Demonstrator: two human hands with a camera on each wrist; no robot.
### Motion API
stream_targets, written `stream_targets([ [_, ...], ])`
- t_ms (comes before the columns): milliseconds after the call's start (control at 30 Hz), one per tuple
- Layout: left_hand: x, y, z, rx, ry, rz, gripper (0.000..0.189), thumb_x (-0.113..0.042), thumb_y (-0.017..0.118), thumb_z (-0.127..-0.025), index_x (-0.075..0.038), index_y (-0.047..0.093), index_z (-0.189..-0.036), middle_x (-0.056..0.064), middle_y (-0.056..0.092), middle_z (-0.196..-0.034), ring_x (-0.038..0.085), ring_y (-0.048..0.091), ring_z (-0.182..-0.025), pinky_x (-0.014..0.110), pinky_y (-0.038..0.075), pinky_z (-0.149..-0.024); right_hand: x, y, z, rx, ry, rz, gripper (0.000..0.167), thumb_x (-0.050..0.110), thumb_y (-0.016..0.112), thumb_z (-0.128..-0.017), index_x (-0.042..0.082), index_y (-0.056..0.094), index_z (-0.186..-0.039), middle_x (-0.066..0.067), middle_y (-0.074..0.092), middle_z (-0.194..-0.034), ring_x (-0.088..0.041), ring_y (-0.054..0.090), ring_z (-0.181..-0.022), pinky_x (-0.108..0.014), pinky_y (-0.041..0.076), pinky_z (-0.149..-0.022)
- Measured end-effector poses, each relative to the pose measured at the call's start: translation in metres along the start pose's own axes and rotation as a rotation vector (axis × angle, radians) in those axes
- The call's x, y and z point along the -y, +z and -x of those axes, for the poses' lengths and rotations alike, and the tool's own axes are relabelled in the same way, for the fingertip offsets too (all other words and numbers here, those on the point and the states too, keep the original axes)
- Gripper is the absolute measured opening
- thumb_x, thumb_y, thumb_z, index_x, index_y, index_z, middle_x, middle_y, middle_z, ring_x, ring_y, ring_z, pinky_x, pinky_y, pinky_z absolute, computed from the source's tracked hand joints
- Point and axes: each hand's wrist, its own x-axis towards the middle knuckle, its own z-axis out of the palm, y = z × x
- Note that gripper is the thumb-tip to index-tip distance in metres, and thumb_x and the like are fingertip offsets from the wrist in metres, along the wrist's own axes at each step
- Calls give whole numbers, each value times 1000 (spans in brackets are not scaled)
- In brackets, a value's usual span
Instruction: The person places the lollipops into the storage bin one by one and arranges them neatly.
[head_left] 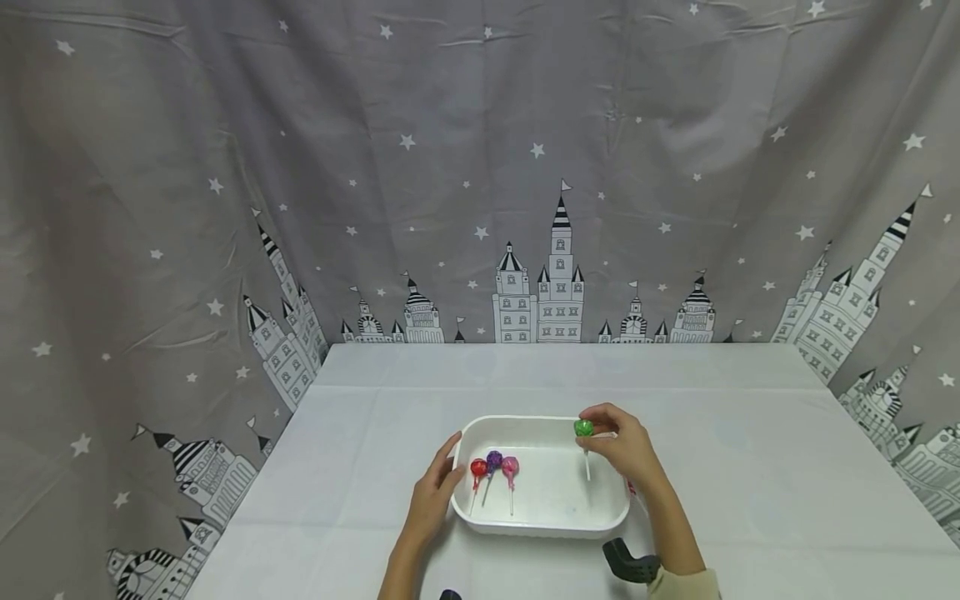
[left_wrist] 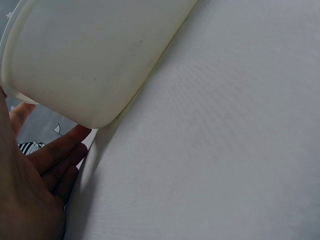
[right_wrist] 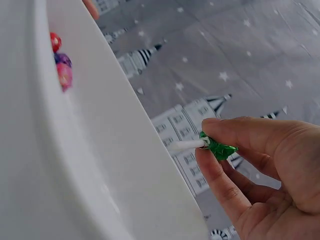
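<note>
My right hand [head_left: 621, 442] pinches a lollipop with a green wrapper [head_left: 583, 427] between thumb and fingertips, over the right part of a white tray [head_left: 543, 529]. The lollipop's white stick [right_wrist: 187, 145] points down in the head view. On the tray's left side lie a red lollipop [head_left: 478, 467], a purple lollipop [head_left: 494, 459] and a pink lollipop [head_left: 510, 467], side by side with sticks toward me. My left hand [head_left: 431, 500] holds the tray's left end, its thumb at the rim and its fingers along the outer wall [left_wrist: 65, 65].
The tray stands on a table with a white cloth [head_left: 360, 467]. Behind and to the sides hangs a grey curtain [head_left: 450, 100] printed with castles and stars. A black strap-like piece [head_left: 628, 562] sits by my right wrist. Something small and red shows beside the tray's right end.
</note>
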Motion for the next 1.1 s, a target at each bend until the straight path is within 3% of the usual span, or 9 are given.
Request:
stream_targets([
  [200,0,0,0,8,-1,-13,46,-33,53,-93,-38,41,-137,14,58,-123,31,54,-113,56,38,-94,5,16,-4,34,35,-45,32,9,76,-73,11,64,-102,-3,63,-98,-20,59,-91,-36,51,-75],
  [667,0,1,0,7,14,-38,46,-30,52,-93,-34,42,-138,16,58,-121,34,54,-111,56,41,-91,4,52,-5,87,-22,-37,29,6,77,-71,10,64,-97,-1,62,-91,-18,60,-85,-30,52,-70],
  [1100,-2,1,0,9,1,-28,46,-33,52,-93,-35,41,-138,17,56,-124,34,53,-113,56,41,-91,-4,63,-3,113,-59,-18,28,0,77,-68,7,64,-92,-1,63,-86,-19,62,-78,-26,51,-64],
])
